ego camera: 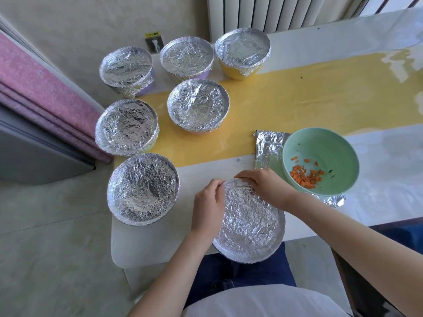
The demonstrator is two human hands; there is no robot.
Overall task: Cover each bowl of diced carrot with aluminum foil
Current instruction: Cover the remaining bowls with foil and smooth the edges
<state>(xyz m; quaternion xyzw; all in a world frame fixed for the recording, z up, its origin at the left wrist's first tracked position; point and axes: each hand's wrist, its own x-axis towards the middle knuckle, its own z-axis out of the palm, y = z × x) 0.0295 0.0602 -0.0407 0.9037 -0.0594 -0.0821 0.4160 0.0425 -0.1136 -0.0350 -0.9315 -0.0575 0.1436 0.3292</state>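
A foil-covered bowl sits at the table's near edge, right in front of me. My left hand curls round its left rim and pinches the foil at the far edge. My right hand presses and curls over the foil at the far right rim. A green bowl with diced carrot stands open to the right, resting on a flat sheet of foil. Several other bowls wrapped in foil stand to the left and behind, such as the nearest one.
The table has a yellow stripe across its middle. A radiator stands behind the table. A purple cushion edge lies to the left. My lap is under the near edge.
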